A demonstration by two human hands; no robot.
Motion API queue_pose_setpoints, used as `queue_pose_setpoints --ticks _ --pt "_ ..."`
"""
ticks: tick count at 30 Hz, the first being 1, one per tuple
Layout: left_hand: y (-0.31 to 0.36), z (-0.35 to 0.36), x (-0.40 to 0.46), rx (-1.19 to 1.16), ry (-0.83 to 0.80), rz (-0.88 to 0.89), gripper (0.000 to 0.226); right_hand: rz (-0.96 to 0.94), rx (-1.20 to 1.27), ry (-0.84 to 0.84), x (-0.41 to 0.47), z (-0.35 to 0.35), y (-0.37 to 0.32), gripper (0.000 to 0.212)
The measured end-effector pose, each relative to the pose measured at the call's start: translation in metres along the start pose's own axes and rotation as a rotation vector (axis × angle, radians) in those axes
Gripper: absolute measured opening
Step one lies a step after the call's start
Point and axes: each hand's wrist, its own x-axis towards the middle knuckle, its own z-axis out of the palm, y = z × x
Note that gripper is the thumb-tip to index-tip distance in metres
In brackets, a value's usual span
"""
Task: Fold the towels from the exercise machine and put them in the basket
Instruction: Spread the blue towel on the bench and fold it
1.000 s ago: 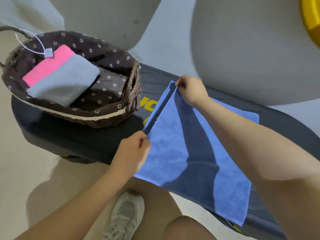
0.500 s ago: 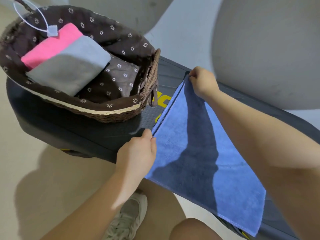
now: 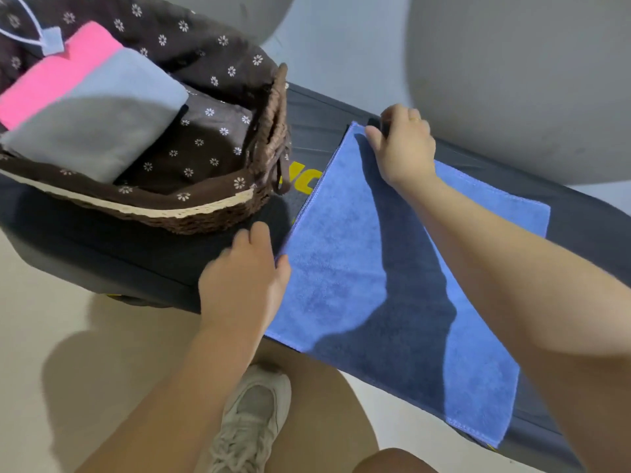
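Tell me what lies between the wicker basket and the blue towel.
In the head view, only bare dark machine deck with yellow lettering separates the basket from the blue towel.

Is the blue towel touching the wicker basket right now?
Apart. The head view shows a strip of dark machine surface with yellow lettering between the blue towel left edge and the wicker basket; neither overlaps the other.
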Motion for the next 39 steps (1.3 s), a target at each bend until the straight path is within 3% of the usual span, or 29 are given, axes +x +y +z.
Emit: queue_pose_setpoints --ticks 5,9,11,13,22,26,32,36,39 --pt "0.038 0.006 0.014 0.056 0.211 0.302 0.013 -0.03 -0.064 0.013 -0.048 -0.036 0.088 0.026" --pt "0.086 0.025 0.052 -0.103 0.112 0.555 0.029 0.142 -0.131 -0.014 -0.069 -0.067 0.147 0.029" --pt "0.108 0.028 0.079 -0.039 0.069 0.538 0.044 0.213 -0.131 -0.045 -0.074 -0.078 0.165 0.03" --pt "0.124 0.024 0.107 0.02 -0.102 0.448 0.049 0.229 -0.129 -0.056 -0.076 -0.084 0.178 0.029" --pt "0.136 0.005 0.178 0.313 -0.256 0.514 0.024 0.319 -0.022 -0.09 -0.068 -0.09 0.194 0.019" --pt "0.13 0.002 0.181 0.431 -0.197 0.545 0.031 0.378 -0.001 -0.107 -0.059 -0.099 0.194 0.009" --pt "0.139 -0.008 0.197 0.225 0.009 0.551 0.021 0.419 -0.005 -0.029 -0.034 -0.114 0.191 0.011" --pt "0.148 -0.003 0.207 0.132 0.166 0.523 0.024 0.425 -0.039 0.107 -0.021 -0.116 0.186 0.026" --pt "0.146 0.004 0.195 0.06 0.159 0.408 0.044 0.392 0.013 0.071 -0.03 -0.103 0.181 0.048"
